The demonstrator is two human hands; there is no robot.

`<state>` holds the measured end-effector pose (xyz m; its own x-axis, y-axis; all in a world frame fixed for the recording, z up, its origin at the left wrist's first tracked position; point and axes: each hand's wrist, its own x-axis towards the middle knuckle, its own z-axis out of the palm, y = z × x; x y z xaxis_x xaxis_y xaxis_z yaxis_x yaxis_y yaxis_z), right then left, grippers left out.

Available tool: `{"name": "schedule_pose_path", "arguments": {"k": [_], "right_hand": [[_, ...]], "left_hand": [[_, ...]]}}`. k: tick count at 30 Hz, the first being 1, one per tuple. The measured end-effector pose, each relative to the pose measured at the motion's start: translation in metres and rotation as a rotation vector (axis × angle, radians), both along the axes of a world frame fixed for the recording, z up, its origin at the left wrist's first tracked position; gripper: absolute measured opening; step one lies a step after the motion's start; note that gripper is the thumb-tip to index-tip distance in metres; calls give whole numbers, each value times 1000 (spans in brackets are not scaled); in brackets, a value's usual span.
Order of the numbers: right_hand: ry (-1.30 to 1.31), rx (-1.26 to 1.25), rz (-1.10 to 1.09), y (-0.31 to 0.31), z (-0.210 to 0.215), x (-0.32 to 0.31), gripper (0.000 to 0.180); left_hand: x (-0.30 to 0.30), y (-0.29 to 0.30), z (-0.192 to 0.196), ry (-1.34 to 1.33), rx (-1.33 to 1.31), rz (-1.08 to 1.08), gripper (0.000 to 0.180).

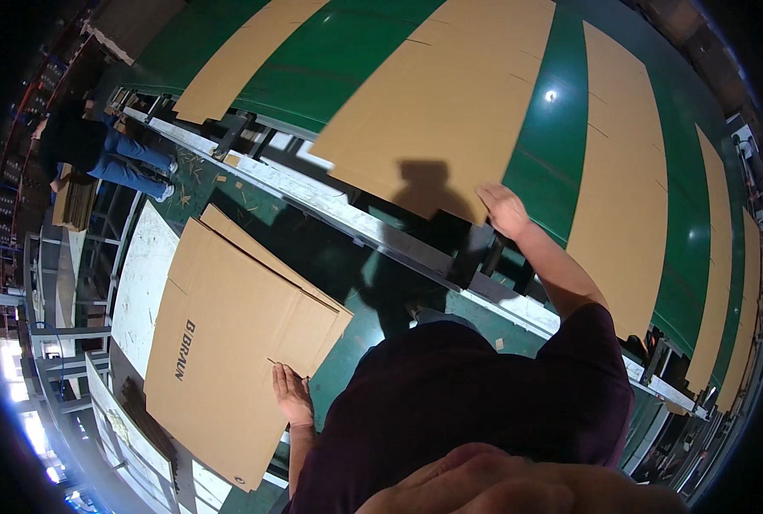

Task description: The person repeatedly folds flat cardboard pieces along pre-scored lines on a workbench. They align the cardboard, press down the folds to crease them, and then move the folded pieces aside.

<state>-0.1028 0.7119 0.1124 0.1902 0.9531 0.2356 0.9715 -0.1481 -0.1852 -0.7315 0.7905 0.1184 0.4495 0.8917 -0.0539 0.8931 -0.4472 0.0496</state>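
Observation:
My left hand [292,394] lies on the near edge of a flat printed cardboard sheet [219,325], its fingers stretched out over the surface. That sheet rests to my left, with another brown sheet [257,248] showing from under its far edge. Ahead and to the right, my right hand [503,210] has its fingers closed at the near right corner of a large cardboard sheet [433,111]. The sheet lies on a green conveyor belt [544,128]. The underside of this grip is hidden. A shadow falls across the sheet beside the hand.
More cardboard sheets [617,171] lie spaced along the belt. A pale metal rail [339,201] borders its near side. At the far left, a person [77,146] in a dark top and jeans stands near a cardboard stack [75,204]. Scraps litter the green floor [197,184].

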Motion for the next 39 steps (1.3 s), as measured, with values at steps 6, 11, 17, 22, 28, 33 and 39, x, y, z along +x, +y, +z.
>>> {"name": "schedule_pose_path", "arguments": {"k": [6,11,17,22,28,33,39], "right_hand": [[150,507,346,85,200,-116,27],[418,1229,174,115,323,-90,17],[580,963,-518,232,188,40,65],[1435,251,-964,259,-69,-95,91],[1972,490,-378,369,-84,-133,52],[2189,479,-214,392,24,-179,30],[1867,-47,269,225,114,-360,38]], "left_hand": [[0,4,-2,-2,7,-2,64],[-7,-12,1,-68,23,78,64],[7,0,4,-141,28,50,63],[7,-4,7,-161,10,100,59],[5,-6,7,-72,14,96,61],[6,-6,6,-133,44,70,69],[6,-4,14,-236,62,57,65]]}}
